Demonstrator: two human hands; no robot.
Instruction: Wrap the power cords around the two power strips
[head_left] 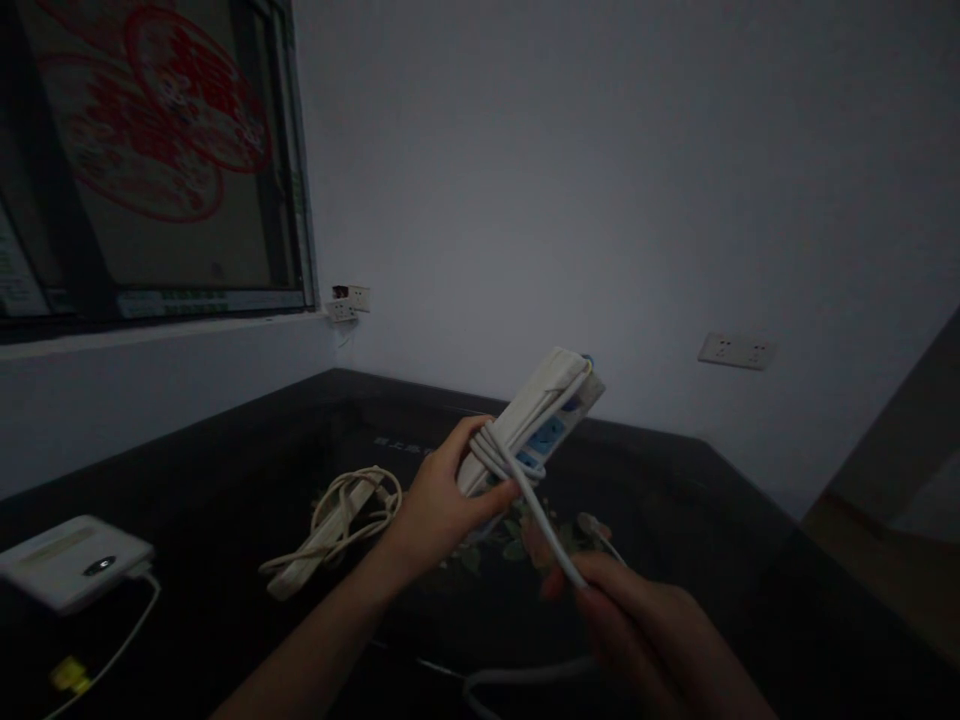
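Note:
My left hand [442,490] grips a white power strip [536,405] with blue sockets, tilted up above the dark table. Several turns of its white cord [491,452] are wound around the strip's lower part. From these turns the cord runs taut down to my right hand [637,610], whose fingers are closed around it. A loose length of the same pale cord [525,675] curves across the table near the bottom edge. Behind the right hand, what looks like a plug [592,525] lies partly hidden.
A second power strip [322,540] with a tangled cord lies left of my left forearm. A white box [75,560] with a thin cable and a yellow tag [71,675] sits at far left. Wall sockets [736,350] and a window [172,160] are behind the dark table [247,440].

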